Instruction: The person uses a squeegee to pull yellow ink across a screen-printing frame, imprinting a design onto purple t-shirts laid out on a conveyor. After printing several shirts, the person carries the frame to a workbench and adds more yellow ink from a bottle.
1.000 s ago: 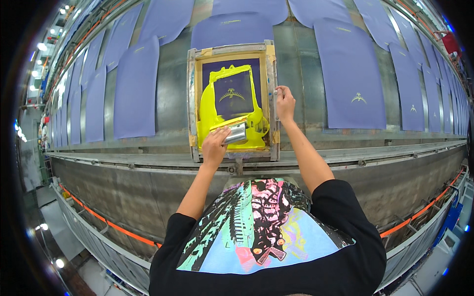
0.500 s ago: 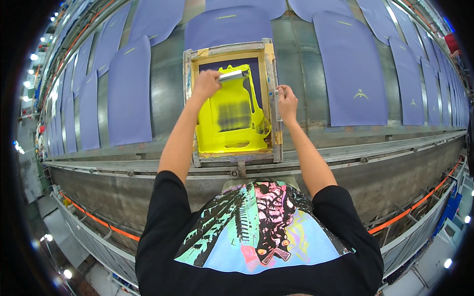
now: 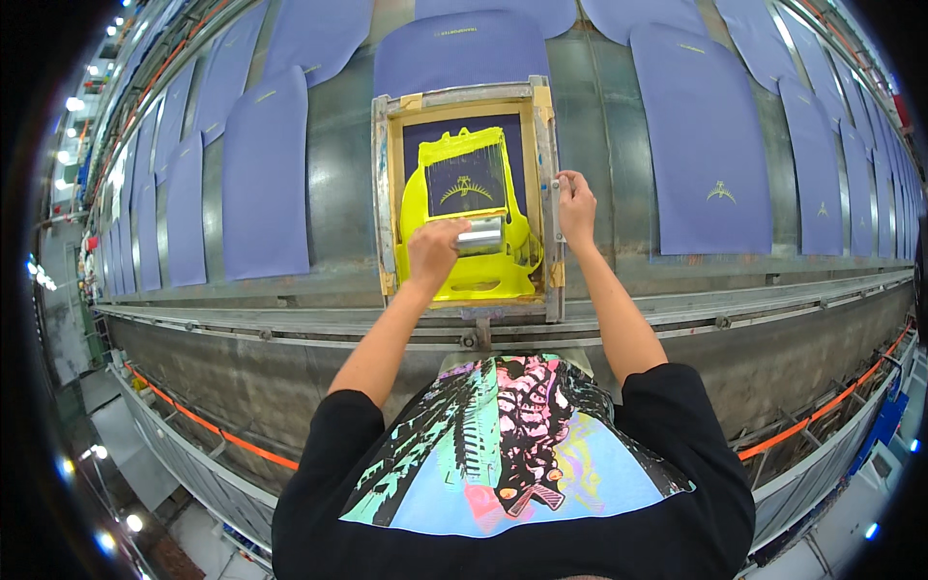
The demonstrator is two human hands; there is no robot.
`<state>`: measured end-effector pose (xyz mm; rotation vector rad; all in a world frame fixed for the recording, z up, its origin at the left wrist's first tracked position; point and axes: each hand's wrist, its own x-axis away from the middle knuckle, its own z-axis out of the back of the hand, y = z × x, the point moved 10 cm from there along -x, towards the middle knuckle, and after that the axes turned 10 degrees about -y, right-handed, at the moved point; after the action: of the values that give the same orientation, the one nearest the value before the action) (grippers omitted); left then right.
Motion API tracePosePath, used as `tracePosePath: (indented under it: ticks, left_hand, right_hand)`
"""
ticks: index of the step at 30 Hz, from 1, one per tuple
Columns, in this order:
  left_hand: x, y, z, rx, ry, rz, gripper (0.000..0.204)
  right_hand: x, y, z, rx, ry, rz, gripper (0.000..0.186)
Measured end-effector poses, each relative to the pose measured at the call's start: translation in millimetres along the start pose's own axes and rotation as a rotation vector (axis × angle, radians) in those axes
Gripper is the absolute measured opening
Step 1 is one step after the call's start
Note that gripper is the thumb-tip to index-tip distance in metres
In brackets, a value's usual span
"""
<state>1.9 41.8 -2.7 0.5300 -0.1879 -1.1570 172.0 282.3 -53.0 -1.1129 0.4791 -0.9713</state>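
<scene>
My left hand point(image 3: 434, 253) is closed round a metal-bladed squeegee point(image 3: 481, 235) in the lower half of a framed printing screen point(image 3: 384, 208). Bright yellow ink point(image 3: 416, 205) coats much of the mesh. Above the squeegee, a wiped dark rectangle point(image 3: 466, 181) shows a small crest-shaped design in yellow. On the screen's right side, my right hand point(image 3: 577, 205) pinches a metal strip point(image 3: 558, 211) fixed along the frame. The screen lies over a purple sheet point(image 3: 459, 53), whose far end sticks out beyond the frame.
More purple sheets lie in rows on the long metal table, at left point(image 3: 266, 184) and right point(image 3: 701, 145); some at right bear a yellow crest. A metal rail point(image 3: 657, 306) runs along the near edge. Orange tubing point(image 3: 246, 447) lies behind me on both sides.
My left hand has drawn the squeegee toward me, from the screen's far end to its lower half. A wiped area with the crest design now shows. My right hand stays on the frame.
</scene>
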Motion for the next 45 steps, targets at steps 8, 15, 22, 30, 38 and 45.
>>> tracePosePath:
  ticks: [8, 15, 22, 30, 38, 45]
  left_hand:
    - [-144.9, -115.6, 45.9, -0.193, -0.144, 0.258, 0.030]
    - [-78.0, -69.2, 26.3, -0.184, -0.162, 0.216, 0.033]
    - [-16.7, 29.1, -21.7, -0.140, -0.089, -0.003, 0.037]
    - [-15.5, 89.5, -21.8, -0.013, -0.168, -0.022, 0.049]
    - [30.7, 40.0, 12.7, -0.001, -0.251, 0.146, 0.050]
    - [94.1, -23.1, 11.8, -0.013, -0.250, 0.225, 0.050]
  right_hand:
    - [7.5, -6.4, -43.5, -0.052, -0.057, 0.002, 0.018]
    - [-1.5, -17.2, -40.5, -0.031, -0.064, -0.023, 0.019]
    - [-56.1, 26.5, 7.2, -0.060, -0.083, 0.007, 0.020]
    - [-50.5, -6.2, 79.2, -0.019, 0.039, 0.012, 0.022]
    - [-3.7, -14.6, -8.2, -0.126, -0.076, 0.033, 0.021]
    - [40.8, 16.7, -90.4, -0.149, -0.115, -0.006, 0.020]
